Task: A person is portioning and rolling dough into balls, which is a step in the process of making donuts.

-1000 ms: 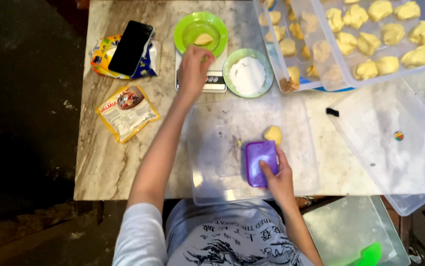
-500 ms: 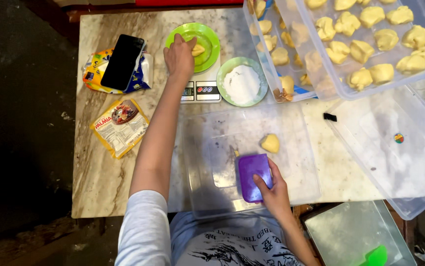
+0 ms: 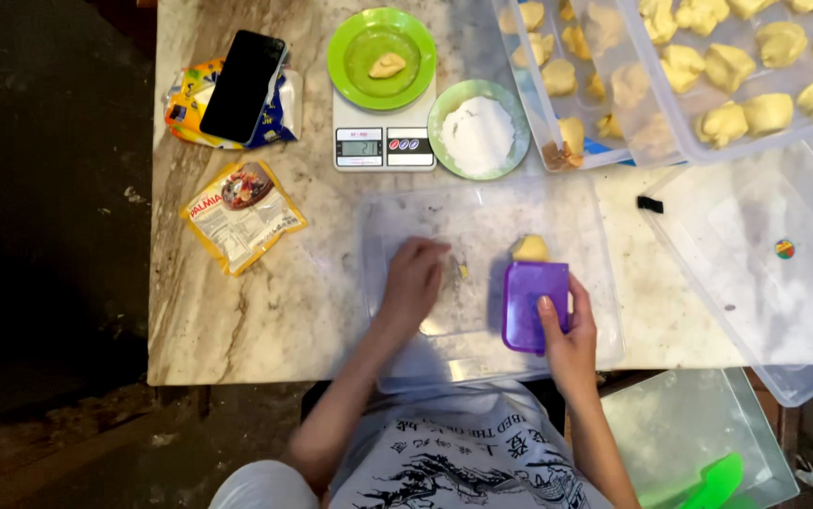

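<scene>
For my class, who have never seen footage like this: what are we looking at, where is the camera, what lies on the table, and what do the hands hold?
There is no machine: one person works bare-handed, and a camera on their head looks straight down. The left hand rests palm-down on a clear plastic tray on a marble table. The right hand grips a purple scraper, with a yellow dough lump at its far edge. Beyond stand a kitchen scale carrying a green plate with a dough piece, a bowl of white powder, a phone and clear boxes of dough pieces.
</scene>
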